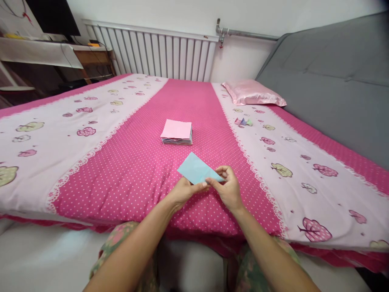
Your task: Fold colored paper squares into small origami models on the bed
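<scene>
A light blue sheet of paper [194, 167], seemingly folded into a pointed shape, is held just above the near part of the bed. My left hand [186, 190] grips its lower edge, thumb on top and fingers hidden beneath. At the paper's right corner, my right hand [227, 185] pinches it between thumb and curled fingers. Beyond the hands, a stack of coloured square paper [176, 130] lies on the pink bedspread, a pink sheet uppermost. Several small folded paper pieces [243, 121] in pink, purple and green rest farther right.
The bed [146, 178] has a pink dotted and white tree-patterned cover. A pink pillow [253, 92] lies by the grey headboard [331, 77]. Behind stand a white radiator [164, 52] and, at the left, a desk [91, 56] with a black monitor [53, 18].
</scene>
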A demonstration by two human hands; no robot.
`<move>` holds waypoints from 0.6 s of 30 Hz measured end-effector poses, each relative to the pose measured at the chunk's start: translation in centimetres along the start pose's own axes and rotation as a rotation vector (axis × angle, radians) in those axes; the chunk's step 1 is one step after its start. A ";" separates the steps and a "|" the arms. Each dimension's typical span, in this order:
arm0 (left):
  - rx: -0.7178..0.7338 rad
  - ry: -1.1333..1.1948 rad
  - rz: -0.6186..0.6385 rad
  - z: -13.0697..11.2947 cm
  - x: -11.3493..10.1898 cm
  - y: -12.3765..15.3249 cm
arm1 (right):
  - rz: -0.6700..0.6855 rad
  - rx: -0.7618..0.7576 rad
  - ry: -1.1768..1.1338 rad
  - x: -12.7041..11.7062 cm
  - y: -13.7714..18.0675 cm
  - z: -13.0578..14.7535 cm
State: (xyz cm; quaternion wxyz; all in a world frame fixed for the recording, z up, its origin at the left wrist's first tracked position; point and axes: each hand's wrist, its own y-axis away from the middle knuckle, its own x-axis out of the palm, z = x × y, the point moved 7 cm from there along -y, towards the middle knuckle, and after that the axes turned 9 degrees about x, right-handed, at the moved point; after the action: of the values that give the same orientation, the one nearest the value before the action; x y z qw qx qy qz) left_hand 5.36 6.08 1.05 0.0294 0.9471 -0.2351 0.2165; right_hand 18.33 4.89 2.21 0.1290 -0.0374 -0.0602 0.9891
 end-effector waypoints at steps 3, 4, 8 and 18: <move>-0.054 -0.007 -0.013 0.6 -0.2 -0.1 | 0.007 0.042 -0.062 -0.1 -0.2 -0.3; -0.067 -0.010 -0.015 0.7 -0.2 -0.1 | 0.007 0.058 -0.079 -0.2 -0.3 -0.5; -0.084 -0.002 -0.058 0.8 -0.6 -0.2 | 0.017 0.131 -0.152 -0.3 -0.5 -0.9; -0.129 0.027 -0.196 0.9 -1.6 -0.4 | 0.029 0.265 -0.253 -0.2 -0.7 -1.7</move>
State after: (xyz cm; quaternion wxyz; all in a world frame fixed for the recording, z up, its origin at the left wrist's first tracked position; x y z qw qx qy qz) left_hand 4.66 6.95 -0.43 0.1144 0.9587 -0.1546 0.2097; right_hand 18.87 5.68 0.58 0.1098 0.1037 0.0556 0.9870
